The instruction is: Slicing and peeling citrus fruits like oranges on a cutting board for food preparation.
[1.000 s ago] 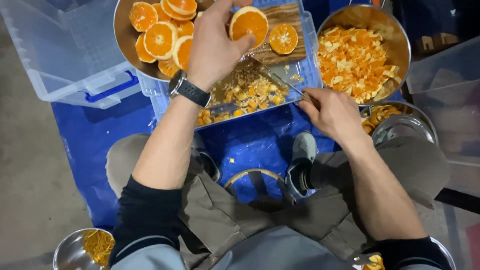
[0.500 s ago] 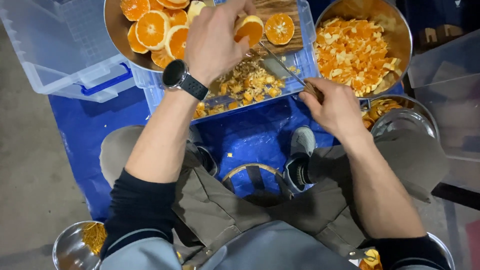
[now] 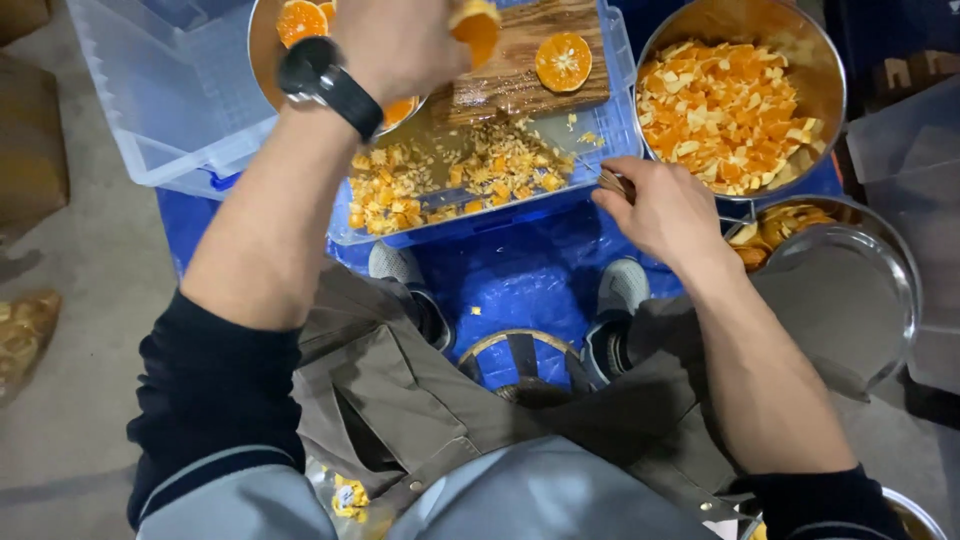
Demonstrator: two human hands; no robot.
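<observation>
fingers of the left hand (image 3: 400, 45) are pinching a halved orange piece (image 3: 475, 22), lifting it above the brown wooden cutting board (image 3: 520, 75); half a second ago it was lying lower, against the board. the right hand (image 3: 660, 205) is staying curled around a thin metal knife handle (image 3: 610, 182), fingers pressed together, at the edge of the clear plastic tray of chopped peel (image 3: 480, 175). another orange half (image 3: 563, 62) is waiting on the board. the round steel bowl of orange chunks (image 3: 725, 100) is sitting just right of the tray. one more half seems to be coming up for cutting.
</observation>
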